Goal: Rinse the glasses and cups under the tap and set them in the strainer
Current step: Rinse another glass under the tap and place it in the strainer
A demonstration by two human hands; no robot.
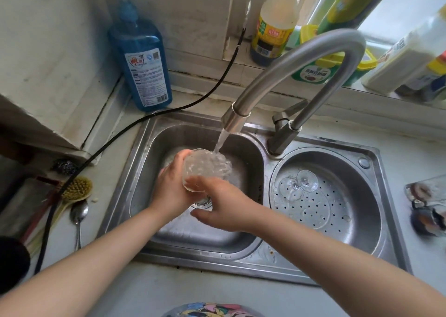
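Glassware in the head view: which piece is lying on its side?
The stemmed wine glass in the round perforated strainer on the right lies tipped over, untouched. The other glass is held by both hands under the tap's stream.

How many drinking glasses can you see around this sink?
2. One glass is held in both hands under the running tap, over the left basin. A stemmed glass lies on its side in the round strainer on the right. None seem hidden.
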